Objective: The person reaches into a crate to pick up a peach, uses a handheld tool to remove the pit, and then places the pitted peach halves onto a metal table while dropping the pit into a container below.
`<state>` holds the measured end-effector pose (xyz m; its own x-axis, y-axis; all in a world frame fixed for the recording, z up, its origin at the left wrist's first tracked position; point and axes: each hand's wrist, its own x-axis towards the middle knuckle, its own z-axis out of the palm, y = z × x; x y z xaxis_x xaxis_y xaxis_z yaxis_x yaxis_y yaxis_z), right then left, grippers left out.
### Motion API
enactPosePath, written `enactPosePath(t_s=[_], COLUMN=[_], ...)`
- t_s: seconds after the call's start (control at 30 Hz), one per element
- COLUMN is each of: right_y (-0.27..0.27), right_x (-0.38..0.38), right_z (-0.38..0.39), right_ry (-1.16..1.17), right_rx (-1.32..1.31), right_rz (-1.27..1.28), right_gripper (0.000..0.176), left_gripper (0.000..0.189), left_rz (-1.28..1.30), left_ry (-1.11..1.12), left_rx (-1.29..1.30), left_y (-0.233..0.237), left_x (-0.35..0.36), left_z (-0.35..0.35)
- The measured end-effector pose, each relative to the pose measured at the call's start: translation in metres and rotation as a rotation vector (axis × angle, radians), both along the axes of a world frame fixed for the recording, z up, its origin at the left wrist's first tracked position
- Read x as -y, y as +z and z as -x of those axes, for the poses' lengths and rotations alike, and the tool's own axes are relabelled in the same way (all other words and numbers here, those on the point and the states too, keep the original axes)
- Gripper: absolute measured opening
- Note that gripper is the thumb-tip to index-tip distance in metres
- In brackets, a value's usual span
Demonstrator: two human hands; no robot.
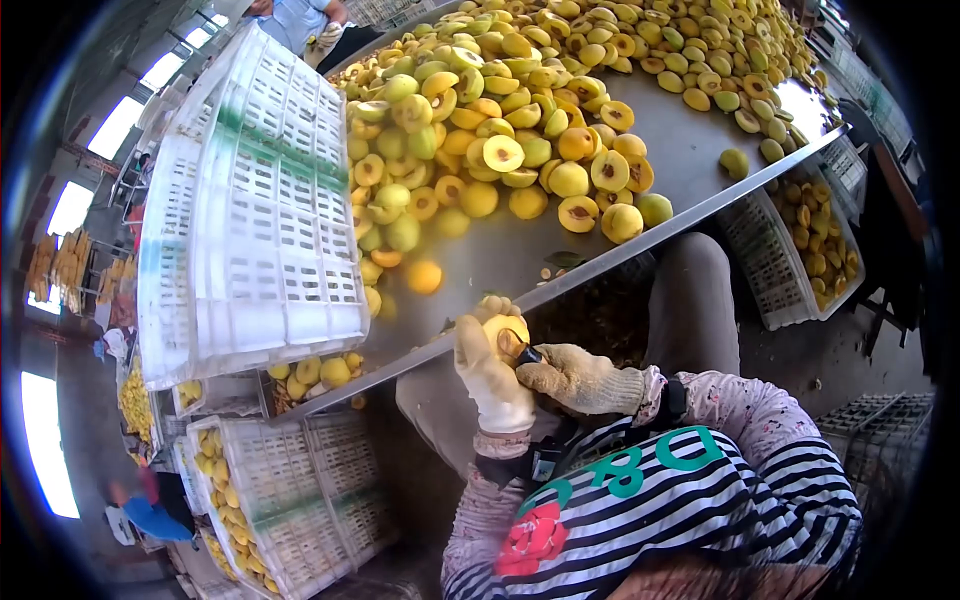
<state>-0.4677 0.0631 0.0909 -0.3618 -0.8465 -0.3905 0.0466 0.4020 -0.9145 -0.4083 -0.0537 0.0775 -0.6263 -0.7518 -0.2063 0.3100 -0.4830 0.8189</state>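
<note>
My left hand, in a pale glove, holds a halved yellow fruit by the near edge of the metal table, its cut face turned toward my other hand. Gloved too, my right hand is closed round the dark handle of a small tool. The tool's tip is at the brown pit area of the fruit. Beyond my hands, a large heap of halved yellow fruit lies on the metal table.
White crates stand on the table's left. Below them is a crate of fruit. Another filled crate sits right of my knee. A co-worker is across the table; another person is at far left.
</note>
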Motion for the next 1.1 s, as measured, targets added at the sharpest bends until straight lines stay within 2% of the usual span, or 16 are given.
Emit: enactPosePath(t_s=[0.23,0.33,0.43,0.47,0.53,0.6,0.73,0.83,0.87,0.9,0.93,0.97,1.0,1.07,1.1], right_y=[-0.022,-0.038,-0.029,-0.015,-0.017,-0.023,-0.039,-0.04,-0.039,-0.041,-0.046,-0.054,-0.061,-0.069,-0.072], right_x=[0.006,0.006,-0.003,-0.007,-0.008,-0.01,-0.014,-0.017,-0.019,-0.021,-0.023,-0.024,-0.026,-0.028,-0.031], right_z=[0.013,0.0,0.018,0.017,0.015,0.014,0.013,0.007,0.007,0.013,0.014,0.015,0.016,0.018,0.019], right_ry=[0.186,-0.008,0.237,0.221,0.208,0.232,0.297,0.261,0.246,0.299,0.356,0.413,0.418,0.432,0.413], right_rx=[0.169,0.014,0.627,0.854,0.835,0.968,1.079,0.936,0.884,1.071,1.282,1.487,1.529,1.616,1.606], right_rz=[-0.073,0.21,0.089,0.094,0.099,0.122,0.163,0.127,0.112,0.057,0.188,0.328,0.364,0.436,0.443], right_gripper=[0.053,0.046,0.041,0.038,0.037,0.036,0.036,0.035,0.035,0.033,0.033,0.033,0.038,0.053,0.053], left_gripper=[0.039,0.041,0.041,0.041,0.04,0.038,0.035,0.032,0.033,0.033,0.033,0.034,0.042,0.049,0.056], left_rz=[0.037,0.097,0.153,0.185,0.234,0.29,0.262,0.271,0.208,0.145,0.085,-0.006,-0.052,0.05,0.033], left_ry=[-0.135,-0.164,-0.239,-0.278,-0.392,-0.551,-0.701,-0.921,-0.936,-0.951,-0.967,-0.885,-0.8,-0.748,-0.646], left_rx=[0.024,0.01,-0.107,-0.16,-0.236,-0.286,-0.156,-0.041,-0.097,-0.156,-0.215,-0.202,-0.174,-0.058,-0.042], left_y=[0.01,0.007,-0.007,-0.011,-0.015,-0.013,-0.004,0.008,0.007,0.004,0.003,0.001,0.002,-0.001,-0.001], left_x=[0.013,0.011,0.019,0.021,0.025,0.037,0.042,0.046,0.045,0.043,0.04,0.032,0.023,0.02,0.013], left_z=[0.001,0.003,0.003,0.002,0.0,0.002,-0.003,-0.002,0.0,0.003,0.006,0.012,0.015,0.023,0.026])
